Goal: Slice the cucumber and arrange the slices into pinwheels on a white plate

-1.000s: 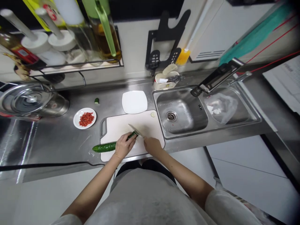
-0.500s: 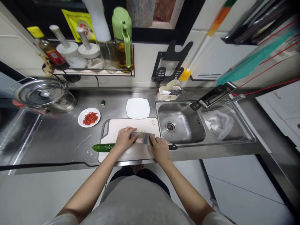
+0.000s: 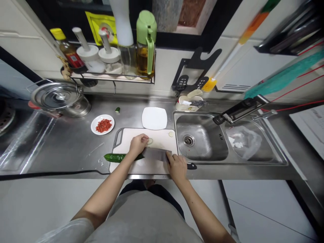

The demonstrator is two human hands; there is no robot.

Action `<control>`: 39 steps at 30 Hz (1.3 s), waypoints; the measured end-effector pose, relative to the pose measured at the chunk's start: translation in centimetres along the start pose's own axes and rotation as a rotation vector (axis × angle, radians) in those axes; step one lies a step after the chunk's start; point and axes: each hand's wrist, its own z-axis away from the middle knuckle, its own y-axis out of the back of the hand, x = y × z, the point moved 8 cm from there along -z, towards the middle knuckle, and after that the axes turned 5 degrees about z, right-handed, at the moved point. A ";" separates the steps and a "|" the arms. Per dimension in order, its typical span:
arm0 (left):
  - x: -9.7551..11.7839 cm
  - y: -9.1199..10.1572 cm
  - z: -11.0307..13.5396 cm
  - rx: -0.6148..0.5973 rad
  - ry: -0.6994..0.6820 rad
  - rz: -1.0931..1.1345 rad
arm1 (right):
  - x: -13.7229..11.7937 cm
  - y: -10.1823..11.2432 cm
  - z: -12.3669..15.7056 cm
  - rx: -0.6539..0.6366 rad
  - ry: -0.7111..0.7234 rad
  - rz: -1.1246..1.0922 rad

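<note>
My right hand (image 3: 177,167) is closed round the kitchen knife (image 3: 157,154), whose broad blade lies low over the cutting board (image 3: 126,136) and points left. My left hand (image 3: 138,144) is pinched at the edge of a thin cucumber slice (image 3: 150,141), just beyond the blade. Under my left wrist, the dark green cucumber (image 3: 114,157) lies across the board's near left part, its cut end by the knife tip. Another cucumber slice (image 3: 171,134) lies in the board's far right corner.
Behind the board stands a white square plate (image 3: 154,118). A white plate of chopped red pieces (image 3: 103,125) and a cucumber end (image 3: 117,110) are further left, near a lidded steel pot (image 3: 60,99). The sink (image 3: 202,135) adjoins on the right.
The cucumber slice that was on the knife blade is off it, at my left fingertips. The blade has come nearer to me and turned. The camera view has shifted slightly.
</note>
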 end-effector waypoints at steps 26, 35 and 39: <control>-1.9 1.1 -0.2 0.200 -0.205 -0.312 | 1.9 -2.4 2.0 -0.129 -0.181 -0.328; -0.9 -1.5 5.7 0.006 -0.626 -0.359 | -1.1 -1.4 0.6 -0.377 -0.081 -0.245; -1.0 -2.0 5.8 -0.035 -0.665 -0.391 | -2.6 -0.6 0.4 -0.428 -0.032 -0.196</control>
